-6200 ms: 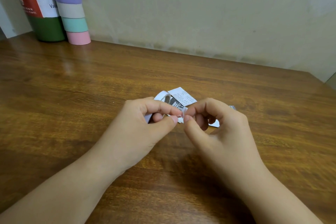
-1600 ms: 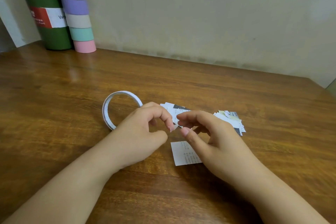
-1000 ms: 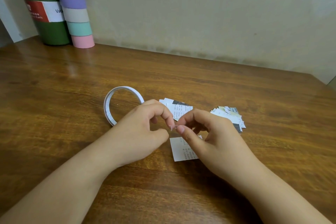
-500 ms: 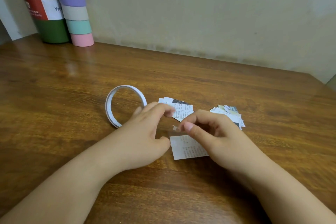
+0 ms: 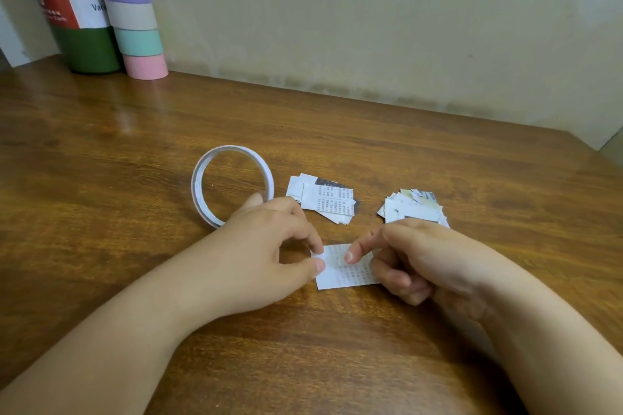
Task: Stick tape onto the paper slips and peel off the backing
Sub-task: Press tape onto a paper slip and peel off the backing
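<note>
- Head view: paper slip [image 5: 344, 268] lies flat on wooden table [image 5: 135, 246], near edge, betw. both hands.
- Left hand [image 5: 266, 246]: thumb + forefinger tips touch the slip's left edge. Can't tell whether they pinch it or just pin it down.
- Right hand [image 5: 428, 259]: index straight, its tip pressing on the slip's upper middle; other fingers curled under, holding nothing I can see.
- Tape piece itself too small/pale to make out on the slip; prob. under that index tip.
- Tape roll [image 5: 231, 187] rests on table just beyond left hand, w/ knuckles in front of its near rim.
- Two loose piles of slips: one [image 5: 323, 200] just right of roll, other [image 5: 413, 209] beyond right hand.
- Back left, well apart: green bottle [image 5: 72, 10], pastel striped tube [image 5: 133, 13] against wall.
- Step in hand, my read: rubbing tape down. Do it well: keep left tips anchoring the edge so paper can't slide, stroke index along tape end to end, firm press, then lift the backing from a corner, low + slow, so thin paper doesn't tear.
</note>
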`<act>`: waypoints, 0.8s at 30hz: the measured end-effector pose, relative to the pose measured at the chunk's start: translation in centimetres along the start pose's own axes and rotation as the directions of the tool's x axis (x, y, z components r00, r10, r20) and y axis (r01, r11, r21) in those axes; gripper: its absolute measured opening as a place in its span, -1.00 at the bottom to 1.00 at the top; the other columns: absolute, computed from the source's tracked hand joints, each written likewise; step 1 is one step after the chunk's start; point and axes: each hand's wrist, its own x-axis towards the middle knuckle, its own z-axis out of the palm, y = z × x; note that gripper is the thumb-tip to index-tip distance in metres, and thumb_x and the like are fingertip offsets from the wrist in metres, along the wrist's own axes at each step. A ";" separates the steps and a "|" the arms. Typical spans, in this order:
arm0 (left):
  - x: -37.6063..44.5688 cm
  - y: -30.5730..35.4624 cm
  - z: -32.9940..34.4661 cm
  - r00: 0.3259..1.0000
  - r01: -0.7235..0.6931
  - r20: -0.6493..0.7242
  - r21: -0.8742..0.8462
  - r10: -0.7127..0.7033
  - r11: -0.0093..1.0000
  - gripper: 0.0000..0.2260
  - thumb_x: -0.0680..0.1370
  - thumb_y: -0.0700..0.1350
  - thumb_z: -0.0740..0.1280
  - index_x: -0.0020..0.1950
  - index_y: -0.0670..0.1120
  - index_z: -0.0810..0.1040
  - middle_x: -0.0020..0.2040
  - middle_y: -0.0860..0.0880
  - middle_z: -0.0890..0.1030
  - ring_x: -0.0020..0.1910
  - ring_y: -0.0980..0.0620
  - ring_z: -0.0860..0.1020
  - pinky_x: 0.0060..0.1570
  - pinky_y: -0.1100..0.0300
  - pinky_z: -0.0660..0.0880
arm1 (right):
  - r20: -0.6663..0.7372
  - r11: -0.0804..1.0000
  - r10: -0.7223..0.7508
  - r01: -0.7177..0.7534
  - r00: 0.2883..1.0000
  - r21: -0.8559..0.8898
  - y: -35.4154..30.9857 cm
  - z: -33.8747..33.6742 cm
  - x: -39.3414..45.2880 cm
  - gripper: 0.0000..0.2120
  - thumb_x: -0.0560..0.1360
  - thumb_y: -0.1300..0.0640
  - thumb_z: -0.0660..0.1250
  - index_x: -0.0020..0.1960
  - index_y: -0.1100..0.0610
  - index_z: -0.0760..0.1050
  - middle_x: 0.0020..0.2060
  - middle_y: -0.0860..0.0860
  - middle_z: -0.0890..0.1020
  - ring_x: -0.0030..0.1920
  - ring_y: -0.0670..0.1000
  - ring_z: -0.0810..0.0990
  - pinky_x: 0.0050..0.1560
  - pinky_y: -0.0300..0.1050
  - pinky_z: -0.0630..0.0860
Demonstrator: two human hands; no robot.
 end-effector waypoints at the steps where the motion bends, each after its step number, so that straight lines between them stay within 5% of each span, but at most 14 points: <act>1: 0.0 0.0 0.0 1.000 0.000 -0.002 0.001 0.000 1.000 -0.90 0.45 0.16 0.31 -0.07 0.24 0.56 -0.02 0.25 0.45 0.05 0.25 0.29 0.00 0.42 0.26 | 0.001 1.000 0.004 -0.004 1.000 -0.002 0.0 0.1 0.0 -0.67 0.55 0.22 0.02 -0.13 0.19 0.56 -0.59 0.01 0.27 -0.56 -0.07 0.08 -0.53 -0.27 0.00; 24: -0.2 0.4 0.0 0.989 -0.050 0.143 0.004 0.049 0.999 -0.82 0.47 0.13 0.31 0.06 0.26 0.56 0.08 0.37 0.45 0.06 0.28 0.32 0.10 0.38 0.29 | -0.023 0.995 0.039 -0.041 0.999 -0.093 -0.2 0.7 0.1 -0.69 0.57 0.23 0.05 -0.06 0.26 0.57 -0.62 0.01 0.30 -0.62 -0.08 0.11 -0.60 -0.34 0.06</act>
